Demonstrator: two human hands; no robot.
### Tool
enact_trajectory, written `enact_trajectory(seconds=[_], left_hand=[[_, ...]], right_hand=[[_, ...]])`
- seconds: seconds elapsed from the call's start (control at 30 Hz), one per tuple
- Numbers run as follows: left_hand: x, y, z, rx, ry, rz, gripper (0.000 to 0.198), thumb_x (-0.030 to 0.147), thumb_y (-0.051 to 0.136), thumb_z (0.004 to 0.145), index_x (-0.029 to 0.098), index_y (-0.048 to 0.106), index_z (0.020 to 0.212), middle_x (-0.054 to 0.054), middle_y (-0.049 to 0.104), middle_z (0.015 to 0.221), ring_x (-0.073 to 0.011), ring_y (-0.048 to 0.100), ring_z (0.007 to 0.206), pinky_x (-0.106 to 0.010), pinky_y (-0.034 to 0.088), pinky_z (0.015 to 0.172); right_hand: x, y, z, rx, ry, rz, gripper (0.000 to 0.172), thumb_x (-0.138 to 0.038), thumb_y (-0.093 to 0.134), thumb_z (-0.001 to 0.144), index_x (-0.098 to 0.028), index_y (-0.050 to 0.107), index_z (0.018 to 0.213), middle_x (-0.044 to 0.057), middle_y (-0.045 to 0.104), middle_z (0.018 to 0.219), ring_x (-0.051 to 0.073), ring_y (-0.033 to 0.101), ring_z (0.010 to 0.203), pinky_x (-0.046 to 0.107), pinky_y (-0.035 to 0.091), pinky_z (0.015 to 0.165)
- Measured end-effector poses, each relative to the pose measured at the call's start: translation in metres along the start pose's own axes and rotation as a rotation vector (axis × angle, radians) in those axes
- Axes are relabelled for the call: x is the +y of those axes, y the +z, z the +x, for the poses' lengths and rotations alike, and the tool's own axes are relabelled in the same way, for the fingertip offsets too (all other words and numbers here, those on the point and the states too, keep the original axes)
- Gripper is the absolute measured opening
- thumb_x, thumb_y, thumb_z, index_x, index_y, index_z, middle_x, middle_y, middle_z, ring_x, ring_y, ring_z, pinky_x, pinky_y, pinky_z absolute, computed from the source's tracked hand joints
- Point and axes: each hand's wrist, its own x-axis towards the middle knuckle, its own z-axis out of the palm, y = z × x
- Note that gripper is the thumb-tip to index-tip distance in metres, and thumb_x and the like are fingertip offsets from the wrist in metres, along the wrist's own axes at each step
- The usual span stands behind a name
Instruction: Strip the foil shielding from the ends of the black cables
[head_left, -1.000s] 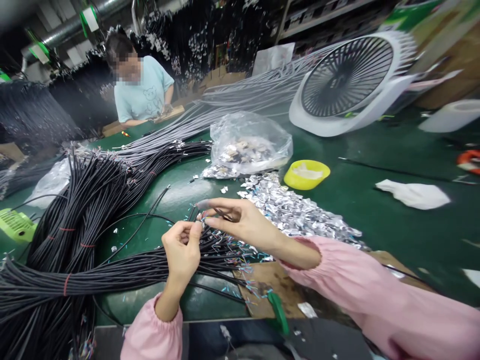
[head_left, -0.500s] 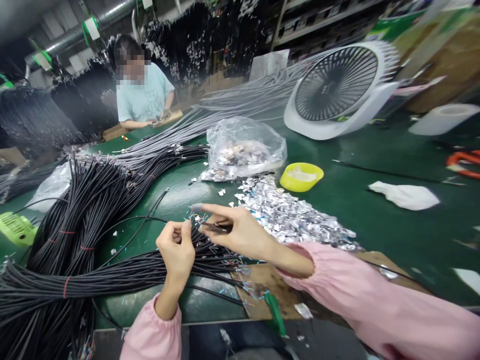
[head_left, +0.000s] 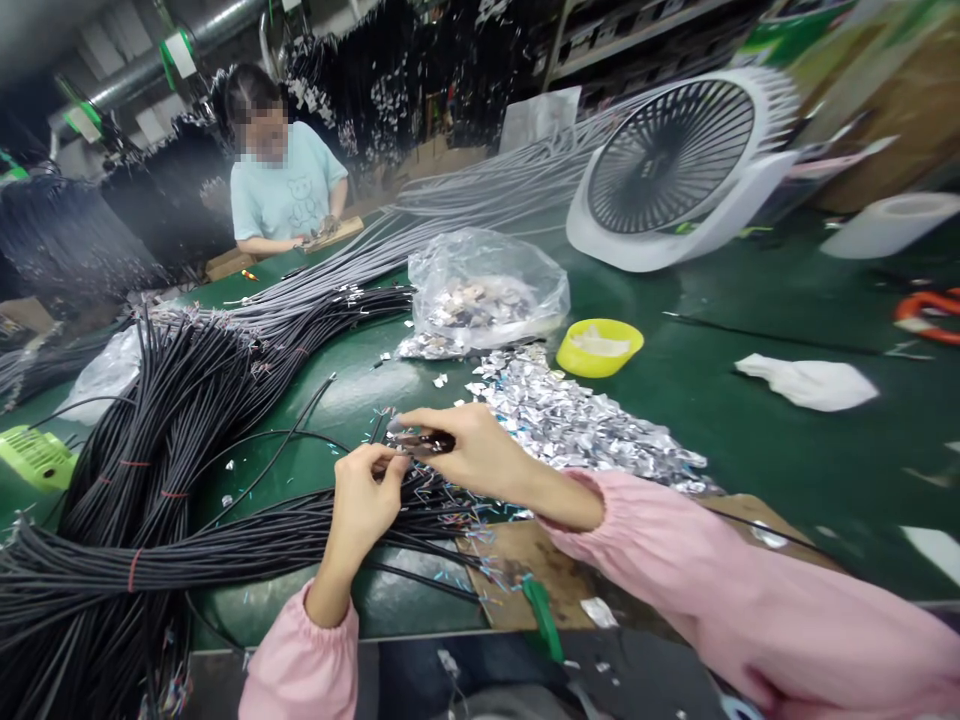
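Note:
My left hand is closed in a pinch on the stripped end of a thin black cable, just above a tied bundle of black cables lying across the green table. My right hand is closed too, gripping a small dark tool whose tip meets the left fingertips. Coloured wire ends fan out from the bundle below both hands. Pink sleeves cover both of my forearms.
A pile of silver foil scraps lies right of the hands, with a clear bag and a yellow dish behind. A white fan stands far right. Another person works at the table's far end. Cardboard lies at the front edge.
My right forefinger, stretched out before, has curled down onto the tool. Both hands have drawn together over the cable end.

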Motion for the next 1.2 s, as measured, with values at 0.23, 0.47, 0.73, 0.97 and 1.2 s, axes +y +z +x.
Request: enact_trajectory(seconds=[0.23, 0.47, 0.73, 0.97, 1.2], left_hand=[[-0.011, -0.007, 0.009, -0.045, -0.020, 0.128, 0.019, 0.010, 0.053, 0.078, 0.017, 0.069, 0.086, -0.003, 0.071, 0.081, -0.0131, 0.067, 0.072, -0.021, 0.053, 0.067], [-0.033, -0.022, 0.022, 0.109, -0.112, 0.362, 0.014, 0.014, 0.059, 0.076, 0.015, 0.067, 0.088, -0.009, 0.067, 0.090, -0.0192, 0.064, 0.081, -0.034, 0.050, 0.081], [-0.049, -0.015, 0.027, 0.092, -0.141, 0.531, 0.016, 0.023, 0.065, 0.074, 0.017, 0.065, 0.090, -0.008, 0.059, 0.096, -0.0188, 0.059, 0.090, -0.032, 0.046, 0.088], [-0.057, -0.074, 0.030, 0.288, -0.252, 0.608, 0.029, 0.021, 0.062, 0.075, 0.014, 0.061, 0.102, -0.016, 0.055, 0.106, -0.0302, 0.050, 0.109, -0.045, 0.038, 0.094], [-0.032, -0.061, 0.032, 0.197, -0.128, 0.408, 0.030, 0.019, 0.064, 0.072, 0.018, 0.063, 0.101, -0.003, 0.063, 0.074, -0.0156, 0.060, 0.070, -0.028, 0.047, 0.072]], right_hand=[[-0.008, -0.005, 0.002, -0.383, 0.168, -0.410, 0.038, -0.013, 0.058, 0.075, -0.020, 0.063, 0.112, 0.008, 0.071, 0.083, 0.024, 0.067, 0.078, 0.027, 0.045, 0.062], [-0.013, -0.008, 0.000, -0.766, 0.073, -0.634, 0.022, -0.012, 0.051, 0.081, -0.017, 0.068, 0.094, 0.011, 0.070, 0.081, 0.026, 0.066, 0.083, 0.028, 0.045, 0.064], [-0.014, -0.009, -0.003, -0.788, 0.018, -0.640, 0.021, -0.014, 0.050, 0.083, -0.015, 0.067, 0.096, 0.012, 0.069, 0.082, 0.027, 0.066, 0.082, 0.029, 0.046, 0.064], [-0.010, -0.008, -0.007, -0.726, 0.002, -0.595, 0.021, -0.011, 0.052, 0.082, -0.016, 0.069, 0.092, 0.012, 0.069, 0.080, 0.027, 0.067, 0.079, 0.029, 0.045, 0.061], [-0.007, -0.008, -0.003, -0.484, 0.066, -0.492, 0.023, -0.010, 0.052, 0.080, -0.019, 0.068, 0.094, 0.008, 0.070, 0.084, 0.024, 0.066, 0.079, 0.027, 0.045, 0.062]])
